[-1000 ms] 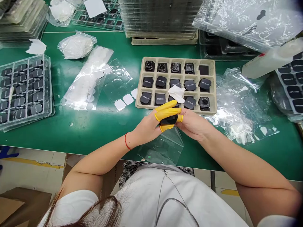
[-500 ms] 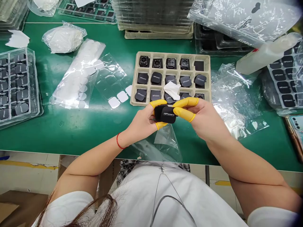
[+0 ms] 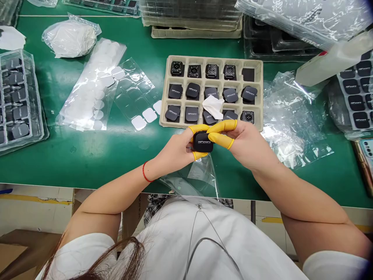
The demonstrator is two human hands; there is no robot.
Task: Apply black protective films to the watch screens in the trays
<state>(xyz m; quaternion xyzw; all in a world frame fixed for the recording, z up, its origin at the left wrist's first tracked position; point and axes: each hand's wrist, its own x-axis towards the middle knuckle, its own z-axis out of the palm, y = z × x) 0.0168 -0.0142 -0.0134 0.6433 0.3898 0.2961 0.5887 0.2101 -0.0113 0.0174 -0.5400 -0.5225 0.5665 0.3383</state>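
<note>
Both hands hold one small black watch body with white lettering on its face, just above the green bench's near edge. My left hand grips its left side with yellow finger cots on thumb and fingers. My right hand pinches its right side, two cotted fingers lying across the top. Just beyond them sits a beige pulp tray with rows of black watch bodies and a white wipe lying across the middle.
A clear film sheet with white pads and a bag of white pads lie at left. A clear tray of black parts is far left. Crumpled plastic bags lie right, and one under my hands. Stacked trays line the back.
The watch body has turned so its lettered face points up at me. My right fingers shifted over its top edge. The camera view drifted slightly downward.
</note>
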